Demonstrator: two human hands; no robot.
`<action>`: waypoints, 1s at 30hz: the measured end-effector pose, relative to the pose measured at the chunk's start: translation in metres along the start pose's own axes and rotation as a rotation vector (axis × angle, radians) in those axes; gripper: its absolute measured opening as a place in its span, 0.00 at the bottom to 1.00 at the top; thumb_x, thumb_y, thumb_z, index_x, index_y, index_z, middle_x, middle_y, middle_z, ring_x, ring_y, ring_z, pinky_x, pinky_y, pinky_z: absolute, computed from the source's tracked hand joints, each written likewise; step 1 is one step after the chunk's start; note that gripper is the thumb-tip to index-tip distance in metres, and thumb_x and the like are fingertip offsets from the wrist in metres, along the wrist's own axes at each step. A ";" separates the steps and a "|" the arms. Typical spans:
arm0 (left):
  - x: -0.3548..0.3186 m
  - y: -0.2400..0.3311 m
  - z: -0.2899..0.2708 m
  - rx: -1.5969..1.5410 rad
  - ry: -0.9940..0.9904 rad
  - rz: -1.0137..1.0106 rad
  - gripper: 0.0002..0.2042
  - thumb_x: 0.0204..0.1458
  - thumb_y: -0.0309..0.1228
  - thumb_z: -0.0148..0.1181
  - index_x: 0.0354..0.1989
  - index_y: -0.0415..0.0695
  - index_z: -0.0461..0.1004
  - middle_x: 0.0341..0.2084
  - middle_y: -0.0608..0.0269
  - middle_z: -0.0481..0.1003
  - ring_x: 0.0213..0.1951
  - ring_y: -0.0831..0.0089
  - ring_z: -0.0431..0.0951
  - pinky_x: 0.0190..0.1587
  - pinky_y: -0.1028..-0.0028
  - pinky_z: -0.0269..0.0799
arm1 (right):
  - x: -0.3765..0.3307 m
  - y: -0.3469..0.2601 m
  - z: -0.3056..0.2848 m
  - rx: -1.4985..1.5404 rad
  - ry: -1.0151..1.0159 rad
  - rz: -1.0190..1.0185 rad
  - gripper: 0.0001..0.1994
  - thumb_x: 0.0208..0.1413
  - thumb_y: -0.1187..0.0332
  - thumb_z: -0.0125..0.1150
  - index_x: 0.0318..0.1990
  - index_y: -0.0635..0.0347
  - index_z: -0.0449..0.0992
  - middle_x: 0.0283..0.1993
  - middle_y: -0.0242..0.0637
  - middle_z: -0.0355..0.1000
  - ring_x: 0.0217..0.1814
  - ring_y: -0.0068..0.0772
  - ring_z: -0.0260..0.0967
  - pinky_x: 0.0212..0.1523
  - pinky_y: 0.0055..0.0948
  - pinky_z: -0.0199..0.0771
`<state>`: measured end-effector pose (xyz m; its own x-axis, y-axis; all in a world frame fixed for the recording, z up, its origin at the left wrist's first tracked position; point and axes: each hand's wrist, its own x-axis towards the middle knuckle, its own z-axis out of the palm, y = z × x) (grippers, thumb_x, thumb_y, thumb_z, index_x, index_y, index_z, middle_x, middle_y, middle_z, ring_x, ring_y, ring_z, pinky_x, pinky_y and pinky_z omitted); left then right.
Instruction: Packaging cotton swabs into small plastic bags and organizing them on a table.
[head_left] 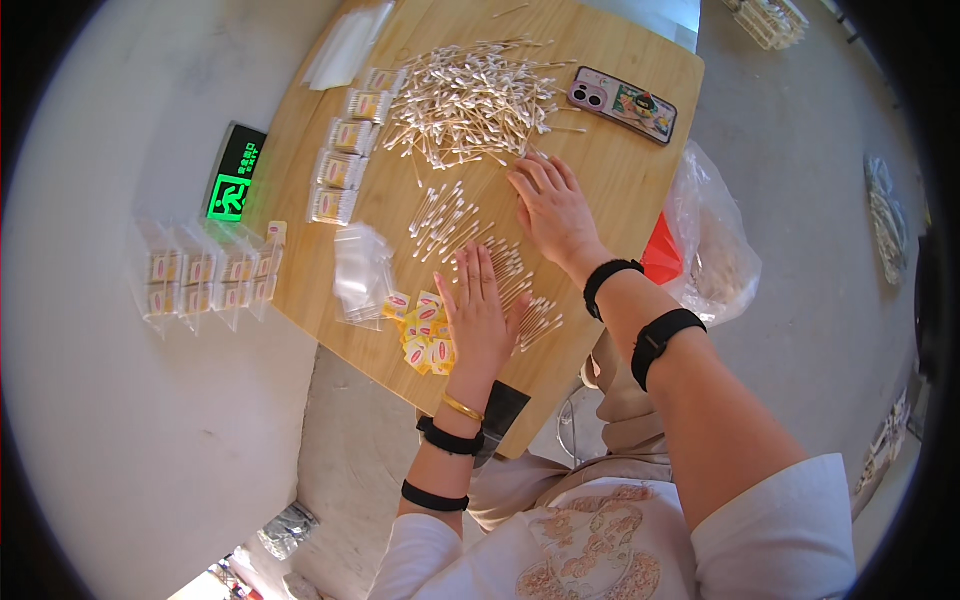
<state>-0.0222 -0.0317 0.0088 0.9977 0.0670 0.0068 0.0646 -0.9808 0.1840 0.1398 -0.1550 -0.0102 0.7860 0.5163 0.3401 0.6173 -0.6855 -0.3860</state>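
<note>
My left hand [480, 315] lies flat, fingers stretched out and thumb apart, over a loose row of cotton swabs [440, 225] on the wooden table. More swabs of this row [540, 325] show beside its thumb. Farther up, my right hand [555, 215] is spread with its fingertips at the lower right edge of a big heap of cotton swabs [470, 100]. Neither hand visibly holds a swab. Small yellow and white printed cards [428, 335] lie just left of my left hand. Clear plastic bags [360, 268] are stacked beyond them.
Packed bags of swabs [342, 170] line the table's left side. Others [200, 280] stand beside the green exit sign [232, 175]. Clear sleeves [347, 45] lie at the far left. A phone [622, 104] rests at the far right. A plastic bag [715, 240] hangs past the right edge.
</note>
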 end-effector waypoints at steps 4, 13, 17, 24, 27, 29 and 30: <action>0.013 -0.006 -0.008 0.000 0.030 -0.034 0.41 0.64 0.56 0.39 0.74 0.34 0.42 0.74 0.47 0.43 0.76 0.54 0.39 0.72 0.44 0.24 | -0.001 -0.001 0.000 -0.015 0.005 -0.008 0.20 0.55 0.68 0.57 0.56 0.56 0.71 0.63 0.37 0.65 0.73 0.38 0.54 0.74 0.43 0.49; 0.052 -0.035 0.007 0.110 0.079 -0.108 0.43 0.62 0.59 0.41 0.72 0.31 0.45 0.73 0.43 0.45 0.76 0.55 0.40 0.73 0.47 0.26 | 0.001 -0.003 -0.002 -0.017 -0.007 -0.001 0.20 0.55 0.67 0.57 0.56 0.56 0.71 0.63 0.38 0.65 0.73 0.39 0.54 0.74 0.43 0.48; 0.052 -0.031 0.008 0.073 0.111 -0.108 0.45 0.62 0.60 0.40 0.72 0.30 0.44 0.73 0.42 0.47 0.75 0.53 0.42 0.73 0.46 0.26 | -0.001 0.000 -0.001 -0.020 -0.015 0.002 0.20 0.55 0.67 0.57 0.56 0.56 0.71 0.63 0.38 0.64 0.73 0.39 0.54 0.74 0.43 0.48; 0.080 -0.054 0.004 0.088 0.147 -0.115 0.44 0.62 0.59 0.41 0.72 0.30 0.42 0.72 0.41 0.48 0.75 0.53 0.44 0.73 0.46 0.25 | 0.004 -0.004 0.000 -0.004 -0.012 0.001 0.21 0.55 0.66 0.58 0.57 0.56 0.70 0.64 0.37 0.64 0.73 0.38 0.53 0.74 0.42 0.48; 0.078 -0.051 0.004 0.047 0.110 -0.134 0.44 0.62 0.58 0.42 0.72 0.30 0.43 0.72 0.42 0.50 0.74 0.54 0.47 0.73 0.46 0.25 | 0.003 -0.002 0.001 -0.017 -0.022 0.007 0.21 0.55 0.66 0.58 0.58 0.55 0.70 0.64 0.37 0.64 0.73 0.38 0.53 0.74 0.42 0.48; 0.074 -0.047 0.003 0.053 0.112 -0.120 0.44 0.62 0.58 0.42 0.72 0.30 0.44 0.71 0.42 0.52 0.73 0.56 0.49 0.73 0.46 0.25 | 0.002 -0.001 0.001 -0.016 -0.025 0.007 0.22 0.55 0.66 0.58 0.58 0.55 0.70 0.64 0.37 0.63 0.73 0.38 0.53 0.74 0.42 0.48; 0.072 -0.045 0.003 0.054 0.112 -0.120 0.44 0.62 0.58 0.42 0.72 0.30 0.44 0.71 0.42 0.52 0.73 0.56 0.49 0.73 0.46 0.25 | 0.001 -0.001 0.001 -0.009 -0.022 0.011 0.21 0.55 0.66 0.58 0.57 0.55 0.70 0.64 0.37 0.63 0.73 0.38 0.53 0.74 0.42 0.48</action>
<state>0.0463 0.0165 -0.0019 0.9747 0.2012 0.0978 0.1871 -0.9728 0.1367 0.1405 -0.1531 -0.0107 0.7934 0.5194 0.3172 0.6082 -0.6959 -0.3818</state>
